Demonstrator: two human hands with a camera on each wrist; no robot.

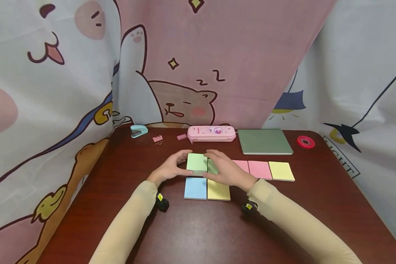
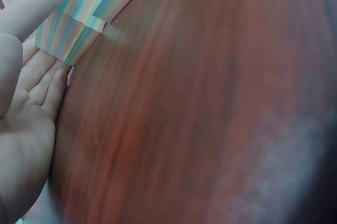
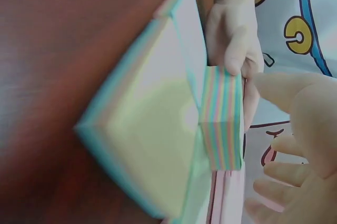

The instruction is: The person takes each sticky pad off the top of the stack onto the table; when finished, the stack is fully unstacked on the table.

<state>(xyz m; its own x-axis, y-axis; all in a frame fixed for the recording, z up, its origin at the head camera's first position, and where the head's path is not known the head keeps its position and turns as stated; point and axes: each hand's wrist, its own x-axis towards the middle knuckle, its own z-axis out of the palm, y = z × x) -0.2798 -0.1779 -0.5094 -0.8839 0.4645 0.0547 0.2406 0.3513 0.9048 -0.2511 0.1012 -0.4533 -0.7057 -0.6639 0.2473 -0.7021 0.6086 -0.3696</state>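
Observation:
A thick sticky note block (image 1: pixel 197 162), green on top with striped multicolour sides, is gripped by my left hand (image 1: pixel 171 167). Its thumb lies along the near side and the fingers are at the far side. My right hand (image 1: pixel 229 170) is at the block's right, thumb and fingers spread and extended; in the right wrist view its fingers (image 3: pixel 287 174) hold nothing. Partly under the right hand are a green pad (image 1: pixel 212 167) and a pink pad (image 1: pixel 242 165). Nearer me lie a blue pad (image 1: pixel 195 189) and a yellow pad (image 1: pixel 219 191), side by side.
Another pink pad (image 1: pixel 259 170) and a yellow pad (image 1: pixel 281 171) continue the row rightward. Along the back are a mint stapler (image 1: pixel 139 131), a pink binder clip (image 1: pixel 157 138), a pink pencil case (image 1: pixel 212 134), a green notebook (image 1: pixel 265 142) and a red tape roll (image 1: pixel 305 142).

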